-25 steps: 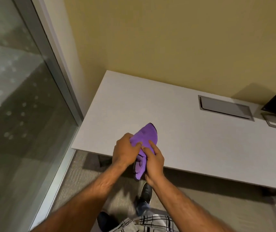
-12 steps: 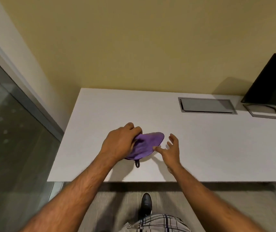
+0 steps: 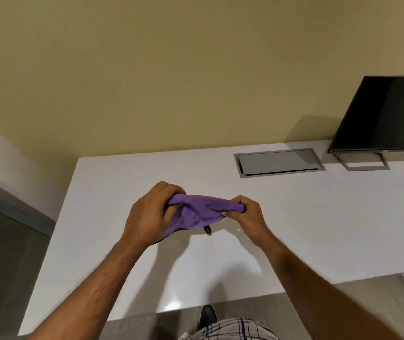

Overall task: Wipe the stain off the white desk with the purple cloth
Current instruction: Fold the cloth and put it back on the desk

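Note:
The purple cloth (image 3: 197, 212) is stretched between both hands just above the white desk (image 3: 306, 224). My left hand (image 3: 150, 213) grips its left end and my right hand (image 3: 247, 214) pinches its right end. A small dark loop hangs from the cloth's lower edge. A faint wet smear (image 3: 236, 229) glistens on the desk just below my right hand.
A grey cable hatch (image 3: 278, 162) is set into the desk at the back. A black monitor (image 3: 382, 116) on a grey stand (image 3: 360, 164) occupies the back right. A glass partition (image 3: 2, 241) runs along the left. The yellow wall is behind the desk.
My right hand, open beside the cloth half a second ago, has closed on its right end. Both hands have pulled the cloth out wide and lifted it above the desk.

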### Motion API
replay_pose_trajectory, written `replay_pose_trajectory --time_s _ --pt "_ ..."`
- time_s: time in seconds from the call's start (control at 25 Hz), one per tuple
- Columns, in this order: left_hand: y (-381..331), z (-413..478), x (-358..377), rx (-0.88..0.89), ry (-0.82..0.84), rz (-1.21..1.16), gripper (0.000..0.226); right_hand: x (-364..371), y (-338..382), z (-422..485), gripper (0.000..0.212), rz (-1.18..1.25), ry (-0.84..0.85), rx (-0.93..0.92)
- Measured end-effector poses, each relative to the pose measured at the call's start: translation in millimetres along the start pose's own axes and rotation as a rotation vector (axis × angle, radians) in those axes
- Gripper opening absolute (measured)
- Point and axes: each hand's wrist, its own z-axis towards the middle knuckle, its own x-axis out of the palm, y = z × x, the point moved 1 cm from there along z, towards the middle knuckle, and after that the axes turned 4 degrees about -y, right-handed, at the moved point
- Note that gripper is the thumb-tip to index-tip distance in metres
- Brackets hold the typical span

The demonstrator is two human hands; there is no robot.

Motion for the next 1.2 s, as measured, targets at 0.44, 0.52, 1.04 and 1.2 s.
replay_pose_trajectory --time_s 0.44,0.52,1.04,1.2 --pt "48 89 83 -0.538 -0.144 -0.598 0.022 -28 30 86 0.020 0.068 -0.137 -0.011" --pt "63 108 99 -0.658 -0.123 -0.607 0.029 -26 29 102 0.018 -0.068 -0.192 -0.036" --pt "152 219 202 -0.840 -0.013 -0.476 0.028 -13 -36 263 0.020 -0.236 -0.196 0.166" --pt "176 246 231 -0.855 0.000 -0.391 0.037 -13 -58 307 0.019 -0.270 -0.171 0.204"
